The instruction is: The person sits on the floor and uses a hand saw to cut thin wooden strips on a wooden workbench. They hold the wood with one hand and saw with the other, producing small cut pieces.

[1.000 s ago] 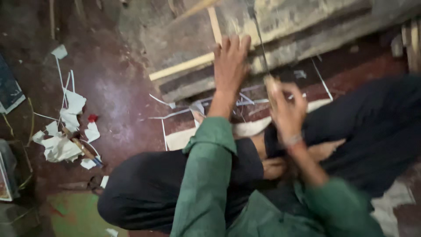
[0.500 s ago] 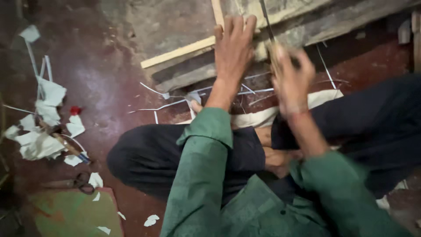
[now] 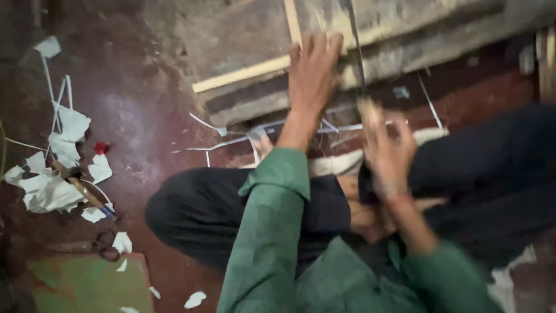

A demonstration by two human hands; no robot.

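My left hand presses flat, fingers spread, on pale wooden strips that cross on a grey block on the floor. My right hand is blurred and grips the handle of a thin saw-like blade that stands up across the strips just right of my left hand. I sit cross-legged in dark trousers and green sleeves, knees either side of the work.
White paper scraps and a wooden-handled tool lie at the left on the dark red floor. Scissors rest by a green board. Thin white slivers litter the floor before the block.
The view has shifted, so the block and hands sit higher and more to the right. My right hand has dropped lower along the blade and is blurred; my left hand stays pressed on the strips.
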